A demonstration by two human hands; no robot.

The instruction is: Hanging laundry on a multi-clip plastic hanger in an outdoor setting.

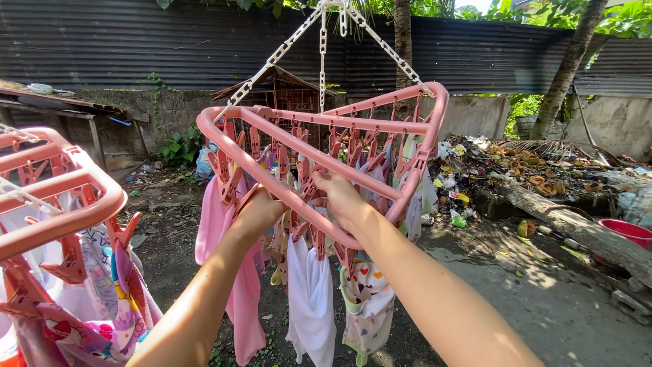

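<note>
A pink plastic clip hanger point(380, 105) hangs from white chains point(322, 41) in front of me, with several small garments pegged under it. My left hand point(258, 212) reaches up under the near rail, its fingers around a pink peg by a pink cloth point(241, 292). My right hand point(341, 198) is raised beside it, fingers among the pegs in the middle of the frame, above a white cloth point(311, 299) and a patterned baby garment point(367, 306). What each hand grips is partly hidden by the rail.
A second pink clip hanger point(61, 197) with printed clothes hangs at the left edge. Behind stand a dark corrugated fence point(136, 47), a wooden cage point(282, 92), tree trunks point(567, 68) and a rubbish pile point(516, 170). A red basin point(628, 231) sits at right.
</note>
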